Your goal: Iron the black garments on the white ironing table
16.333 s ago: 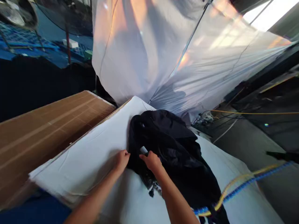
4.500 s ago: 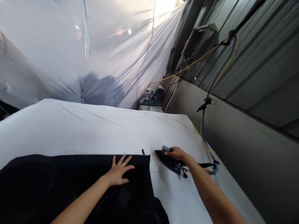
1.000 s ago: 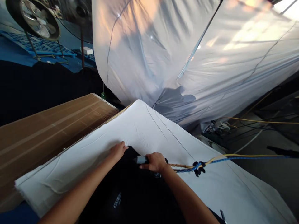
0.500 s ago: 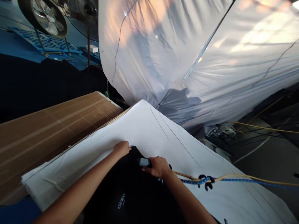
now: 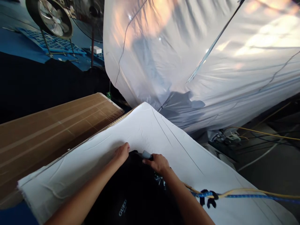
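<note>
I read right hand (image 5: pixel 159 163) clenched round grey-handled dark steam iron (image 5: pixel 147 155), nose pointing away; left hand (image 5: pixel 122 152) touching-close beside it, fingers pressing black cotton garment (image 5: pixel 136 193) at its far corner.

We found the garment (image 5: pixel 138 190) on the near table (image 5: pixel 82 162), the iron (image 5: pixel 146 154) at its far edge, cardboard (image 5: pixel 47 125) left, sheeting (image 5: pixel 187 62) far behind.

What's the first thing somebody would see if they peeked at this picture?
Most likely the huge shiny plastic sheet billowing across the back, glowing orange near the top. Next, the black garment spread on the white table at the bottom, with the right hand gripping an iron on it and the left hand at its edge. A big fan stands at the top left.
</note>
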Demonstrator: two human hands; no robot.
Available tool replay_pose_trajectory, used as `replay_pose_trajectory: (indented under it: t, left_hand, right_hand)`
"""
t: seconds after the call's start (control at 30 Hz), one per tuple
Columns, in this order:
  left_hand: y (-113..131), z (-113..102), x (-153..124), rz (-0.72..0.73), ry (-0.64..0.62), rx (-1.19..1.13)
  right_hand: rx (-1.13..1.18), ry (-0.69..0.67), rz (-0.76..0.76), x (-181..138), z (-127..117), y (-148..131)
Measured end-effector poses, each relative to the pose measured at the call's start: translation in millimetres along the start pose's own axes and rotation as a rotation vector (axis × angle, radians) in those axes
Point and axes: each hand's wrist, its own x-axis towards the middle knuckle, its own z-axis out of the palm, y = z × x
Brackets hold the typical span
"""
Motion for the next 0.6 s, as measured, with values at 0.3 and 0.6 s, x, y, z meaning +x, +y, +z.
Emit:
replay_pose_trajectory:
  t: [0.3,0.6]
  left_hand:
    - [-25.9,-37.6,-2.5,-0.083,0.312,-0.139]
    - [-17.4,-64.1,-3.8,-0.011,0.461,-0.274]
  right_hand:
    - [-0.173,-0.048,-0.197,-1.8,-8.1,-41.0]
    - [-0.091,-0.025,-0.094,-8.8,-2.1,-47.0]
